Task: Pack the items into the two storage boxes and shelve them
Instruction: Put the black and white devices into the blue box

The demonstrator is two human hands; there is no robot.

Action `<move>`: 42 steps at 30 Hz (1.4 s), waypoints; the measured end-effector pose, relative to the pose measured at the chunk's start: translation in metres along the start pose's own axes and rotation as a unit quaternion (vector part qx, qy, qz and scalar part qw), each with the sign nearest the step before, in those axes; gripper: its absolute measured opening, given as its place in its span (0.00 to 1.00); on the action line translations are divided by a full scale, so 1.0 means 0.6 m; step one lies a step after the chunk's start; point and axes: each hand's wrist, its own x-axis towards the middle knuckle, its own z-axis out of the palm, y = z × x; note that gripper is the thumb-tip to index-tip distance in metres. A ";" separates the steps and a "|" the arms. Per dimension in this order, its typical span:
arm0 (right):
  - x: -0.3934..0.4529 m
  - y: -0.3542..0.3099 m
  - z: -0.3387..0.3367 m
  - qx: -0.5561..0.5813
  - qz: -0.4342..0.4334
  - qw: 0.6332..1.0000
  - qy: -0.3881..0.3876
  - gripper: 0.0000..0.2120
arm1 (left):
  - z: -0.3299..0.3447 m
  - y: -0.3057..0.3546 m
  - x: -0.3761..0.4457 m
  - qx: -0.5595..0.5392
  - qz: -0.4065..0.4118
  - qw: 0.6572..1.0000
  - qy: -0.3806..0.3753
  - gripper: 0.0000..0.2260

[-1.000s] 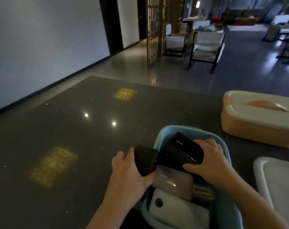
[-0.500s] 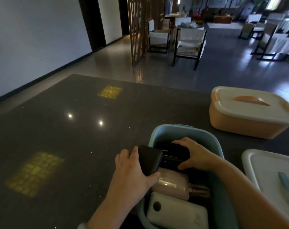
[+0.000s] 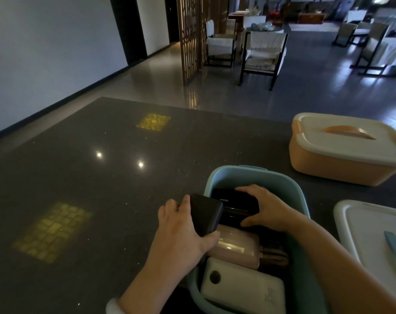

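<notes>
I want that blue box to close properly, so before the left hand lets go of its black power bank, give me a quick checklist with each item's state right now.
1. Left hand has a firm hold on the black power bank: ok, fingers and thumb wrap it.
2. That power bank is inside the blue box: not ok, it stands on end at the left rim.
3. Right hand has settled the Anker power bank: ok, it lies flat at the far end.
4. Room left in the box: cannot tell; the pink power bank and white power bank fill the near part.
5. Lid within reach: ok, beside the box.
6. Orange box closed: ok.
</notes>
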 end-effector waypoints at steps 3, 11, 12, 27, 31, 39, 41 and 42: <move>-0.002 -0.001 0.003 -0.004 0.001 1.000 0.014 0.42 | 0.000 0.000 -0.001 0.000 -0.002 1.000 0.008 0.48; -0.004 -0.003 0.006 -0.023 0.002 1.000 0.013 0.43 | -0.002 0.000 -0.002 0.001 -0.004 1.000 0.008 0.48; -0.005 -0.008 0.005 -0.022 0.005 1.000 0.010 0.43 | -0.002 0.001 -0.002 -0.002 -0.005 1.000 0.007 0.47; -0.063 -0.180 0.000 0.557 0.155 0.816 -0.002 0.14 | -0.043 0.087 0.028 -0.112 -0.013 0.994 0.001 0.44; -0.063 -0.149 -0.025 0.595 0.165 0.787 -0.016 0.16 | -0.065 0.089 0.039 -0.335 -0.062 0.937 -0.078 0.29; -0.046 -0.110 -0.047 0.514 0.186 0.836 -0.048 0.16 | -0.056 0.101 0.061 -0.493 -0.104 0.854 -0.129 0.10; -0.046 -0.109 -0.052 0.411 0.168 0.896 -0.029 0.13 | -0.045 0.099 0.061 -0.508 -0.109 0.847 -0.110 0.09; -0.047 -0.110 -0.054 0.343 0.150 0.927 -0.018 0.11 | -0.038 0.098 0.060 -0.514 -0.113 0.845 -0.097 0.09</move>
